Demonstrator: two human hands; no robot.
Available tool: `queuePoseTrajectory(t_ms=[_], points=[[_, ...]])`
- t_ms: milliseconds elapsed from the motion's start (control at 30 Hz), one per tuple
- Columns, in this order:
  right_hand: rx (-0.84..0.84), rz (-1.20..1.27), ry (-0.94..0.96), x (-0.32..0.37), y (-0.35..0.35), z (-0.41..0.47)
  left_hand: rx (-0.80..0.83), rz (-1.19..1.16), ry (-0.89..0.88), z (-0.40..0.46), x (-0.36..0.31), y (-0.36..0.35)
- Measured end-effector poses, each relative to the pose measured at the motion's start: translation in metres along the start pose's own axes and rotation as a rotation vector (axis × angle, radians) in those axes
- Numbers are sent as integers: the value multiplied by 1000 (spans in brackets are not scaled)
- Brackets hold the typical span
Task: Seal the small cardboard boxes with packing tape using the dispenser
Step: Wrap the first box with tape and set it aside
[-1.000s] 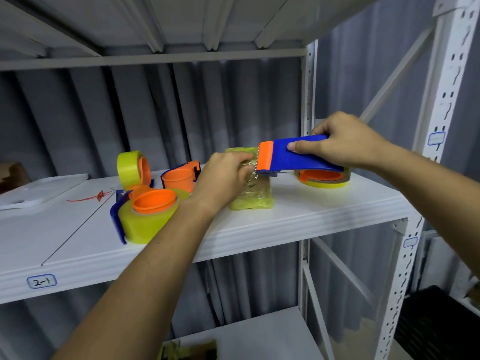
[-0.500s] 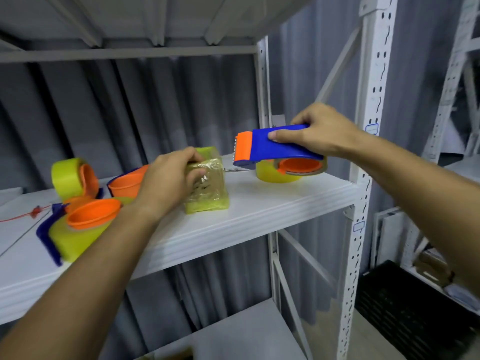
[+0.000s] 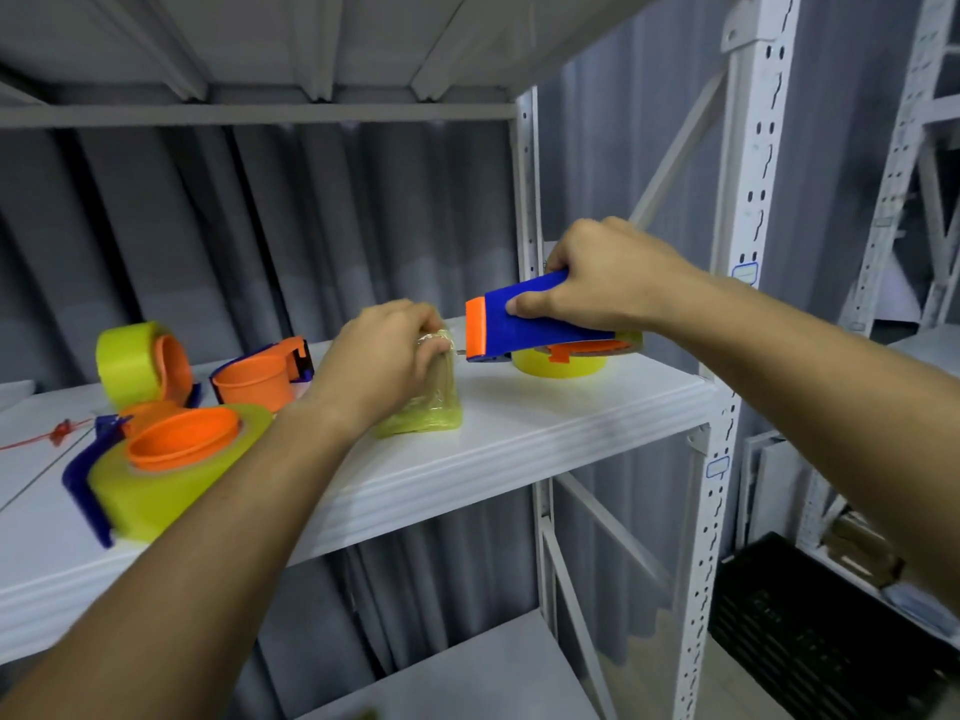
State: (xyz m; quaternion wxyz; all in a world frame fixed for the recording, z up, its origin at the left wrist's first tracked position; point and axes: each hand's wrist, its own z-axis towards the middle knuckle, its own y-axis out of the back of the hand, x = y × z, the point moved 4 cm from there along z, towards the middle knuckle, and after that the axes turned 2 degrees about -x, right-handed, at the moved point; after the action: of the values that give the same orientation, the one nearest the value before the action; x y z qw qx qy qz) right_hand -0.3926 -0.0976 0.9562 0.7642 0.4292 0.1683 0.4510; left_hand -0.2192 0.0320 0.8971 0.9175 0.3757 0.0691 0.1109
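on the white metal shelf (image 3: 545, 407) the small tape-wrapped box (image 3: 428, 402) stands upright, left hand (image 3: 382, 356) curled over its top. just right of it, the blue dispenser (image 3: 519, 324), long axis level, orange blade end facing the box, sits in the right hand (image 3: 602, 278), fingers wrapped. glossy, crinkled film.

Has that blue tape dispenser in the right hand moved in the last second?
Yes. The dispenser first pulled right from the wrapped box, then returned toward it.
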Motion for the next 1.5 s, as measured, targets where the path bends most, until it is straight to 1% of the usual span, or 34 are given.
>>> queuePoseTrajectory(t_ms=[67, 133, 233, 300, 467, 567, 633, 667, 767, 800, 900, 967, 1067, 1167, 1300, 1433, 1500], points=[[3, -38, -28, 10, -3, 0, -46, -15, 3, -1, 0, -1], [-46, -104, -25, 29, -7, 0, -77, -20, 17, -2, 1, -2], [-148, -228, 39, 62, -4, 5, -107, -20, 53, -1, 4, -3], [-172, -280, 82, 76, -2, 6, -106, 3, 65, 0, 4, -4], [-187, -325, 103, 87, -3, 2, -113, -9, 118, 0, 0, -5], [-266, -374, 181, 96, -7, 0, -117, -32, 141, -2, -3, -2], [-236, -475, 225, 87, -19, -5, -134, -66, 143, -6, -5, 1], [-205, -493, 196, 78, -28, -9, -139, -87, 135, -7, -6, 1], [-177, -418, 64, 59, -49, -17, -140, -126, 122, -10, -4, 0], [-174, -396, 46, 57, -52, -19, -130, -139, 119, -8, -3, -1], [-177, -350, 36, 57, -48, -21, -103, -237, 123, -5, -3, -4], [-220, -322, 37, 54, -44, -24, -153, -271, 182, -6, -2, -7], [-257, -271, 17, 49, -41, -31, -227, -254, 350, -10, -5, -14], [-266, -231, -13, 42, -36, -36, -238, -244, 375, -9, -11, -17], [-281, -204, -69, 29, -24, -40, -199, -260, 392, -4, -9, -13], [-290, -170, -80, 22, -16, -42, -146, -139, 496, -11, -2, -19], [-295, -153, -89, 21, -14, -41, -124, -134, 519, -13, 3, -19]])
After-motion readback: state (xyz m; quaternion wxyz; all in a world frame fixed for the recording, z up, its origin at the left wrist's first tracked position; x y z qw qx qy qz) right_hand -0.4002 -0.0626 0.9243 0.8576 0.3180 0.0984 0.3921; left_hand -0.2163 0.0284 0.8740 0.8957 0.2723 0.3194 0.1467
